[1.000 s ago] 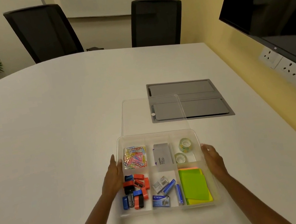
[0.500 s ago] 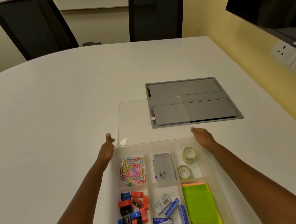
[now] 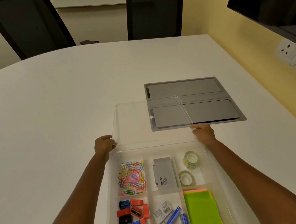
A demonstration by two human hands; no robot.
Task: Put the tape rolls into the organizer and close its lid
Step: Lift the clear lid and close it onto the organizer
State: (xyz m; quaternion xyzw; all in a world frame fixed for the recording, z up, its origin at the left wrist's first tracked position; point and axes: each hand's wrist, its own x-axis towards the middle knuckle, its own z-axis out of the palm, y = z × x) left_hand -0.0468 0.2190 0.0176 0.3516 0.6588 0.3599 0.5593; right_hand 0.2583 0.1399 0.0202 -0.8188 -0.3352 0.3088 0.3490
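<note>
A clear plastic organizer (image 3: 212, 167) with several compartments lies on the white table in front of me. Two clear tape rolls (image 3: 191, 160) (image 3: 186, 177) sit in its far right compartment. Its transparent lid (image 3: 135, 125) lies flat on the table just beyond the box, partly over a grey floor-box panel. My left hand (image 3: 104, 144) pinches the lid's near left corner. My right hand (image 3: 203, 132) grips the lid's near right corner.
The organizer also holds coloured paper clips (image 3: 132, 177), a grey pad (image 3: 164, 173), sharpeners (image 3: 133, 221), staple boxes and green sticky notes (image 3: 203, 213). A grey cable panel (image 3: 207, 87) is set into the table. Two black chairs (image 3: 153, 11) stand at the far edge; a screen hangs on the right wall.
My hands left the organizer's sides, reached forward past its far edge and closed on the lid's two near corners. The view tipped so the box sits lower in frame.
</note>
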